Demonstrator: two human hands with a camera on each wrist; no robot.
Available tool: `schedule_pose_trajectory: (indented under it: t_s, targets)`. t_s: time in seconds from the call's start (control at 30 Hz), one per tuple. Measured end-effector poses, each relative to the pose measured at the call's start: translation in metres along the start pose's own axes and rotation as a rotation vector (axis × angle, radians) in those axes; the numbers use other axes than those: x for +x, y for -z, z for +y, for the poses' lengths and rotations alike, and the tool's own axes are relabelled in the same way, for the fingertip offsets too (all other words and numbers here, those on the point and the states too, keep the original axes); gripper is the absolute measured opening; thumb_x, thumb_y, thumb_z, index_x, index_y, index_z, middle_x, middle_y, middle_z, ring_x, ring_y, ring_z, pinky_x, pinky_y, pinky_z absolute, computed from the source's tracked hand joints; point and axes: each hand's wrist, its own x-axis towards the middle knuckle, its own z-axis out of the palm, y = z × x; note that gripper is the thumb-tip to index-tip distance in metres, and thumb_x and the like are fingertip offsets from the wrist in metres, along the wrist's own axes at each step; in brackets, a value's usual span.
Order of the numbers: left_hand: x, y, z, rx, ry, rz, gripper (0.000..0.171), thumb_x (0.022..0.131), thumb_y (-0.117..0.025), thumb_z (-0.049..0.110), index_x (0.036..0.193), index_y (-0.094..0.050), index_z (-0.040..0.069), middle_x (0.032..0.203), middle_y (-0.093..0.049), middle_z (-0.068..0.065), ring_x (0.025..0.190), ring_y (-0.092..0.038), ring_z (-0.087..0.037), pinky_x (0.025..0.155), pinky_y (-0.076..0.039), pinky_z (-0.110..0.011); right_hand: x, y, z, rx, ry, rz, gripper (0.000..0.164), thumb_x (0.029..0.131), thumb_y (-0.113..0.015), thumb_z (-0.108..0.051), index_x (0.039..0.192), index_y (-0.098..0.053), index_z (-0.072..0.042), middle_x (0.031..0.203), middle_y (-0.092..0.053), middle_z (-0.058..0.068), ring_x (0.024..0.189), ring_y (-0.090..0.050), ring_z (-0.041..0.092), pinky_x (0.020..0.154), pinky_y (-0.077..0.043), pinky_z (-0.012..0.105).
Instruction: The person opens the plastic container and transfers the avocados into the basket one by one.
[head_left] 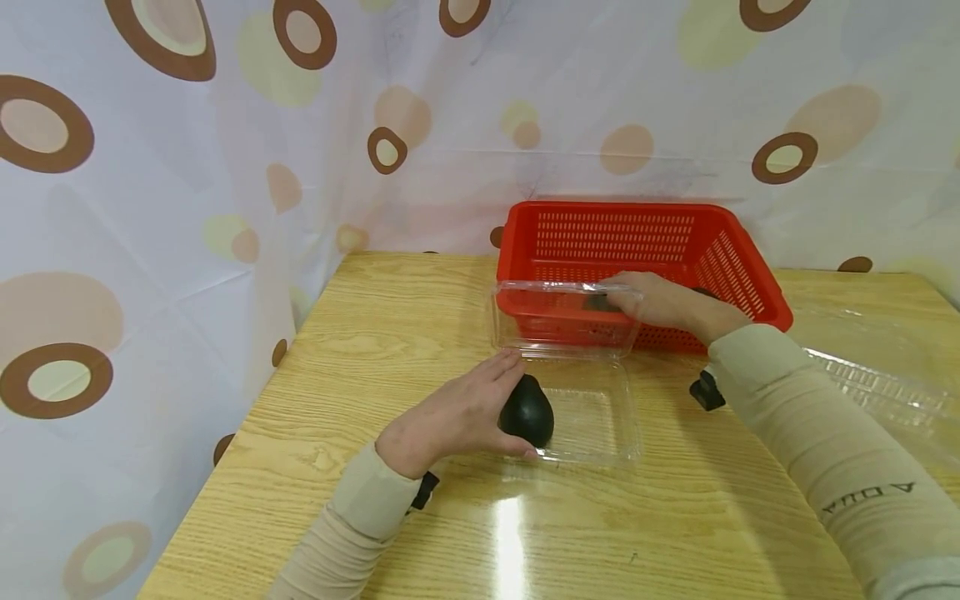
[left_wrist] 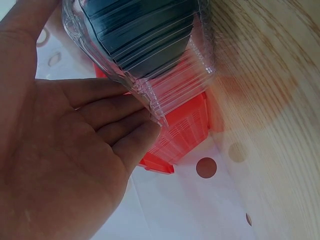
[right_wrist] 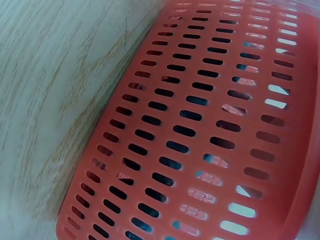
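A clear plastic clamshell box stands unlidded on the table, its see-through lid raised at the back. Inside, at its left end, lies a dark green avocado. My left hand grips that end, thumb at the front rim and fingers along the far side. The left wrist view shows the fingers against the box's ridged wall, with the avocado behind the plastic. My right hand reaches into the red basket, fingers over a dark thing; I cannot tell whether they hold it.
Another clear plastic box lies to the right, near my right sleeve. Dark shapes show through the slots of the basket wall in the right wrist view. A patterned curtain hangs behind the wooden table.
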Motion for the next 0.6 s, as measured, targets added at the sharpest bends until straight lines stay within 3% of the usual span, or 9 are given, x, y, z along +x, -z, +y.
schedule_pose_trajectory:
  t_s: [0.13,0.2,0.3,0.37,0.47,0.6]
  targets:
    - [0.0,0.0,0.0,0.002,0.003,-0.002,0.112,0.076,-0.077,0.06,0.155,-0.027,-0.001,0.164,-0.024,-0.014,0.154,-0.02,-0.025,0.124,-0.024,-0.036,0.0,0.0,0.001,-0.026,0.029,0.026,0.046,0.105,-0.034,-0.025,0.142,-0.051,-0.002,0.146,-0.049,0.024,0.137,-0.042,0.045,0.113,-0.032,0.063]
    - [0.0,0.0,0.0,0.002,0.004,-0.003,0.112,0.076,-0.077,0.06,0.155,-0.027,-0.001,0.164,-0.024,-0.013,0.154,-0.02,-0.025,0.124,-0.024,-0.036,0.0,0.0,0.0,-0.024,0.038,0.069,0.043,0.105,-0.036,-0.022,0.139,-0.054,-0.002,0.141,-0.053,0.023,0.128,-0.049,0.042,0.108,-0.04,0.06]
    - [0.0,0.0,0.0,0.003,0.008,-0.007,0.111,0.077,-0.077,0.061,0.155,-0.027,0.0,0.164,-0.023,-0.013,0.154,-0.019,-0.024,0.124,-0.024,-0.036,-0.001,0.0,-0.001,0.016,0.031,0.141,0.038,0.105,-0.039,-0.017,0.135,-0.056,-0.003,0.125,-0.061,0.02,0.103,-0.057,0.034,0.088,-0.051,0.049]
    - [0.0,0.0,0.001,0.003,0.009,-0.009,0.112,0.077,-0.077,0.061,0.155,-0.026,0.0,0.165,-0.023,-0.013,0.154,-0.018,-0.024,0.124,-0.024,-0.036,-0.003,0.001,-0.001,0.072,0.01,0.174,0.036,0.104,-0.037,-0.012,0.132,-0.057,-0.003,0.112,-0.064,0.016,0.088,-0.056,0.026,0.074,-0.048,0.04]
    - [0.0,0.0,0.001,-0.002,0.011,-0.009,0.112,0.077,-0.077,0.061,0.155,-0.026,0.0,0.165,-0.023,-0.012,0.154,-0.018,-0.024,0.124,-0.024,-0.036,-0.007,0.004,-0.003,0.105,-0.017,0.194,0.038,0.102,-0.033,-0.007,0.134,-0.054,-0.003,0.1,-0.064,0.016,0.078,-0.057,0.023,0.066,-0.047,0.035]
    - [0.0,0.0,0.001,-0.01,0.013,-0.01,0.112,0.077,-0.077,0.06,0.155,-0.026,0.0,0.165,-0.022,-0.013,0.154,-0.018,-0.024,0.124,-0.024,-0.036,-0.013,0.008,-0.006,0.099,-0.037,0.217,0.04,0.103,-0.031,-0.009,0.137,-0.051,-0.003,0.118,-0.063,0.019,0.085,-0.06,0.025,0.072,-0.048,0.038]
